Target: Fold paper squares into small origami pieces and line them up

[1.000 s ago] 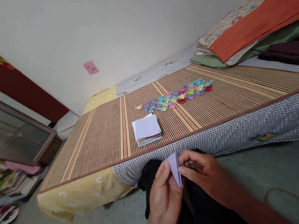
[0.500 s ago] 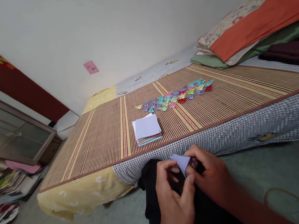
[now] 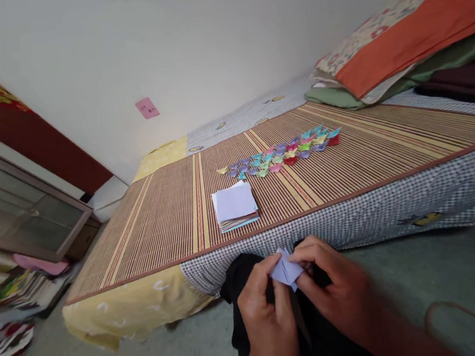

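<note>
A small lavender piece of folded paper (image 3: 287, 270) is held over my lap, in front of the bed. My left hand (image 3: 263, 301) pinches its left side between thumb and fingers. On its right side, my right hand (image 3: 332, 276) grips the paper with fingers closed. Creased flaps face up, with a fold line down the middle. Beyond my hands, a stack of square paper sheets (image 3: 235, 203) lies on the mat, a lavender sheet on top. Several small folded paper pieces (image 3: 290, 153) in many colours stand in rows farther back.
The striped mat (image 3: 157, 227) covers the bed, with checked cloth (image 3: 354, 219) hanging over its edge. Folded bedding (image 3: 410, 38) is piled at the back right. A glass-fronted cabinet (image 3: 17, 197) stands at left, with books (image 3: 25, 289) stacked low beside it.
The lavender paper has turned from a narrow cone-like shape to a wider diamond facing up. My left fingers have moved onto its left side. The view has shifted slightly.
</note>
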`<state>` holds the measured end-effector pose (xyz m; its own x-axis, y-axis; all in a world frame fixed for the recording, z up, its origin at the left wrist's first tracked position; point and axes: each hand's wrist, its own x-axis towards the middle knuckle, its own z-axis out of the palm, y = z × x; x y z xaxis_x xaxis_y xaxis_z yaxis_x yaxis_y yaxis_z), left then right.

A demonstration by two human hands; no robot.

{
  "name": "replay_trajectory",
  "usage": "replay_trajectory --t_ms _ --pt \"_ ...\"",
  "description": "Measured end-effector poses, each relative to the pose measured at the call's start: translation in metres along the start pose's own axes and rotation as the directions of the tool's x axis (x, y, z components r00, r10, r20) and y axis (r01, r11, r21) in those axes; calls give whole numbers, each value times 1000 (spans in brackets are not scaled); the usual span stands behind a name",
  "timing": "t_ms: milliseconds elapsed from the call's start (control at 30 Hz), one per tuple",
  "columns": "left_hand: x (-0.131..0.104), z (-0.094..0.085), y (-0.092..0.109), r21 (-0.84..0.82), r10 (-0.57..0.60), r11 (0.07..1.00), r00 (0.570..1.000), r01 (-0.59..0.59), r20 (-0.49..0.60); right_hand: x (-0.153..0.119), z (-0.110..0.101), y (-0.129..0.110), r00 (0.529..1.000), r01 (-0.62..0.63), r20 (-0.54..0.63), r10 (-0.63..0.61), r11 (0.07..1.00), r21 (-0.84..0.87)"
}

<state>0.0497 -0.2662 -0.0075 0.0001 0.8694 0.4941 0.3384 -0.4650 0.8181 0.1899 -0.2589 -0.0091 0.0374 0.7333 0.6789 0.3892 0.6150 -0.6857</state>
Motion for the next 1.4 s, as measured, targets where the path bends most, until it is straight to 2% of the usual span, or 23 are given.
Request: replay_trajectory --t_ms 100,233,467,533,633,733,833,933,1067,1133,1233,1400 --pt "-2 0 1 -131 -149 980 989 149 10 2 -3 -3 1000 -7 -11 8 997 71" --pt "-4 0 6 -325 -322 893 946 310 16 3 -8 -5 999 -17 42 11 989 146" --pt "-3 -4 13 -331 -330 885 943 327 47 -2 -11 1 998 44 45 -48 995 87" --pt "-2 -2 11 -372 -414 844 910 386 5 -3 -10 3 995 90 47 -93 994 60" --pt "-1 2 7 -525 -547 722 837 451 -33 -4 -9 4 986 152 62 -153 988 27" --pt "1 4 5 -640 -602 602 798 477 29 -6 -8 2 986 160 41 -160 987 16" --pt "2 4 4 -622 -600 533 775 574 201 -7 -6 1 993 117 -3 -117 992 34" --pt "1 3 4 -506 -569 605 778 615 266 -8 -6 2 996 93 -11 -93 995 44" --pt "1 -1 4 -425 -540 710 821 562 184 -8 -10 2 991 85 95 -97 990 116" --pt "3 -3 5 -380 -496 767 853 518 161 -8 -13 1 993 -8 114 -12 985 174" --pt "5 -4 8 -308 -438 831 886 464 155 -7 -12 1 990 -134 68 123 974 185" --pt "4 0 10 -234 -454 845 876 481 161 -1 -7 2 988 -151 66 142 976 155"
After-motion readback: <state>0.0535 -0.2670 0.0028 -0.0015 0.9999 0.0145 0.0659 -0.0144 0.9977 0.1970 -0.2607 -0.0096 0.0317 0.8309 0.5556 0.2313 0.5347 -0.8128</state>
